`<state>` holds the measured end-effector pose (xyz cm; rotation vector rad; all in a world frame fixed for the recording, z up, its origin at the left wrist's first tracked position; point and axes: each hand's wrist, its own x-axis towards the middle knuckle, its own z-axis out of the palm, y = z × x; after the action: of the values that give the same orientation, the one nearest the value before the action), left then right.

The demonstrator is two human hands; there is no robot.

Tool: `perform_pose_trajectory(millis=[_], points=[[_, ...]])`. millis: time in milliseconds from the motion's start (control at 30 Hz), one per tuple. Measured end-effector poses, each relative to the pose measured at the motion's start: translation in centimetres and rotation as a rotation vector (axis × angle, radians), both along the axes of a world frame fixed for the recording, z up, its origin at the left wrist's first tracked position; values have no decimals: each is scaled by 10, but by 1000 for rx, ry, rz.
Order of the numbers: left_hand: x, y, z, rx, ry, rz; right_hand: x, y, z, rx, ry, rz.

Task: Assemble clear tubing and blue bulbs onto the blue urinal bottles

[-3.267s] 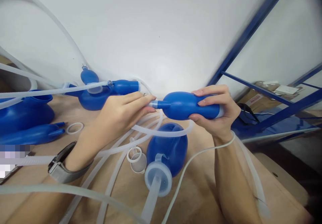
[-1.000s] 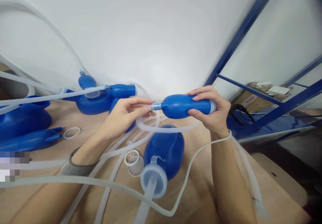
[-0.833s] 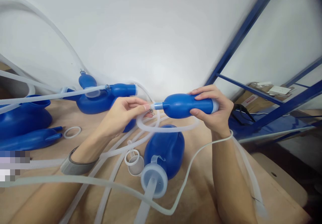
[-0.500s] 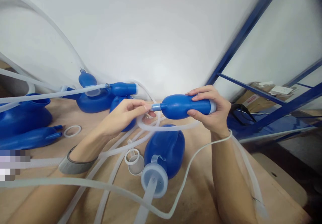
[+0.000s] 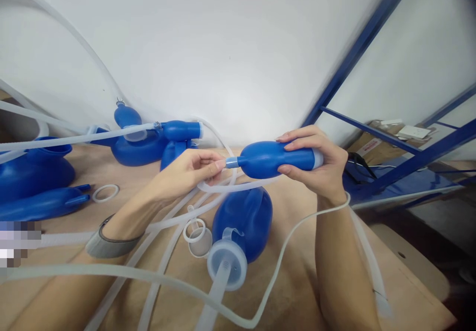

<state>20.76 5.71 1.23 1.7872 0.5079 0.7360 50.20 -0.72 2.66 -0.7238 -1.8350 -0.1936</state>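
Note:
My right hand (image 5: 316, 155) is wrapped around a blue rubber bulb (image 5: 262, 160), held sideways above the table with a whitish ring at its right end. A clear tube fitting (image 5: 231, 162) sits at the bulb's narrow left neck. My left hand (image 5: 203, 165) pinches the outer end of that fitting between thumb and fingers, which partly hide it. Below the bulb loops a translucent hose (image 5: 238, 189). Nearer to me lies a larger blue vessel (image 5: 243, 222) with a whitish cap (image 5: 227, 265) and a tube running from it.
More blue rubber vessels (image 5: 137, 150) with hoses stand along the wall at the left. A white ring (image 5: 106, 193) and a small clear cup (image 5: 200, 244) with another ring lie on the table (image 5: 286, 281). A thin cord crosses to my right wrist. Blue metal shelving (image 5: 394, 187) rises at the right.
My right hand and the bulb have shifted slightly right and down. My left hand keeps its pinch on the fitting, its fingertips a little further right. The loose hose loop sits slightly differently.

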Motion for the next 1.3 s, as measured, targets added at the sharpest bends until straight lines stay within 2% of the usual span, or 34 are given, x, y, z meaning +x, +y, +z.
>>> perform_pose_trajectory(millis=[200,367,467,667,900,1000,1100,1300], points=[[-5,-2,3,270,209,6,4,-1,2,-73,-40,44],[-5,-3,9,232,150,-13,4,0,1,-47,-9,36],[-1,-8,11,281,145,-36,2,1,-1,-41,-15,56],[6,-19,5,590,186,94,-8,4,-7,19,29,83],[10,-24,-2,792,280,259,-17,6,-7,92,42,41],[10,-26,-2,804,337,275,-20,3,-3,111,17,37],[12,-28,-4,761,396,237,-21,-4,2,121,-71,59],[13,-30,-9,701,309,175,-22,-13,7,148,-103,53]])
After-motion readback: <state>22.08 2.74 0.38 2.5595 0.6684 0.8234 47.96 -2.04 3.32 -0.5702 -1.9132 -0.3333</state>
